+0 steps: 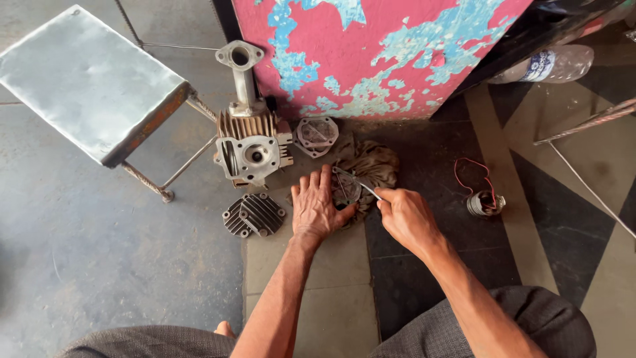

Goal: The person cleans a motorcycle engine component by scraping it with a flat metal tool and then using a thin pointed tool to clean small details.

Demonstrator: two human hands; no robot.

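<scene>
You look down at a grey concrete floor [99,265] meeting dark-and-tan tiles [331,265], a metal stool [86,79], and a peeling pink-and-blue panel [371,53].

Your left hand [317,209] lies flat, fingers spread, pressing on a small metal plate [347,189] that rests on a crumpled brown rag [372,166] on the tiled floor [331,278]. Your right hand [405,215] pinches a thin metal tool [361,183] whose tip lies on that plate. Just left of your left hand sits a finned round cover [254,215]. Beyond it stands a finned engine cylinder head [252,142] with an upright intake pipe [242,73], and a flat cover plate [317,135] lies beside it, against the peeling pink panel [371,53]. A metal stool [89,83] stands far left; a wire coil [483,202] lies to the right.
</scene>
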